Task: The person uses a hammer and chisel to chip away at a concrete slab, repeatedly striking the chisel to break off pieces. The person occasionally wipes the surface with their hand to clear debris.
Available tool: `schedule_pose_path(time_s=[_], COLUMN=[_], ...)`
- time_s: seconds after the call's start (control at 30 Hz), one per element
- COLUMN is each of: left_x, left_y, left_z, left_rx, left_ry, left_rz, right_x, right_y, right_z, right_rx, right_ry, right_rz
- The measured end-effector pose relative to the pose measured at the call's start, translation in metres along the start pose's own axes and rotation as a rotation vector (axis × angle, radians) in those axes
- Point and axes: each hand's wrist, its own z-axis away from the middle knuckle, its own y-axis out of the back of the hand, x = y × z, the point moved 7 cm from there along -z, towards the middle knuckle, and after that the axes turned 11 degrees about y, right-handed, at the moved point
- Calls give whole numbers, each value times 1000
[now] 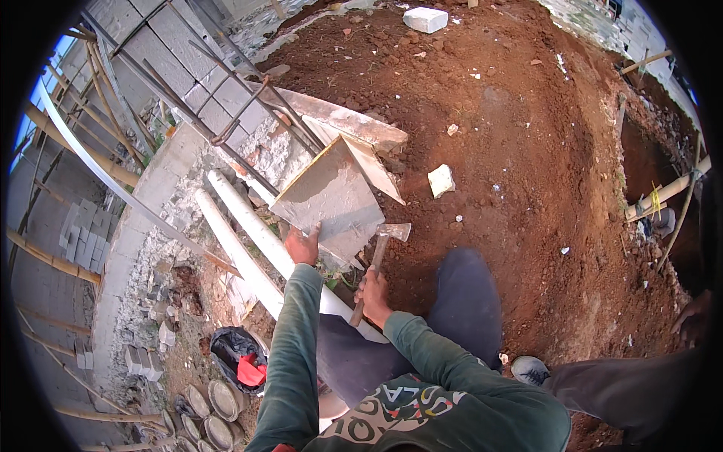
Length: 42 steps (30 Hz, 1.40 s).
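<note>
My left hand (pixel 303 245) grips the lower edge of a flat, grey-smeared wooden board (pixel 329 200), with fingers partly hidden at its edge. The board is part of boxed wooden formwork around upright steel bars (pixel 226 124). In my closed right hand (pixel 373 292) is a hatchet (pixel 394 231), held by its wooden handle. Its flared metal head is up beside the board's lower right corner. Two white pipes (pixel 248 226) run diagonally beneath my left forearm.
Red-brown soil (pixel 520 151) spreads to the right, with a pale block (pixel 425 19) at the far side. A trench (pixel 648 151) with bamboo poles lies at the right, near another person's leg (pixel 617 384). Lower left are a black bag (pixel 237 354) and several round pans (pixel 222 399).
</note>
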Motion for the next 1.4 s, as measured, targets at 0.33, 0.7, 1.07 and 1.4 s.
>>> schedule_pose_path(time_s=[0.33, 0.7, 1.07, 1.4], left_x=[5, 13, 8, -2], left_y=[0, 13, 25, 11], left_z=[1, -14, 4, 0], left_rx=[-131, -519, -504, -506], left_ry=[54, 111, 153, 277], left_rz=[41, 255, 160, 320], right_x=[35, 22, 10, -5], right_y=[-59, -39, -31, -39], right_z=[-65, -62, -42, -31], right_rx=[82, -23, -122, -151], right_ry=[-113, 33, -42, -70], right_rz=[24, 159, -5, -63])
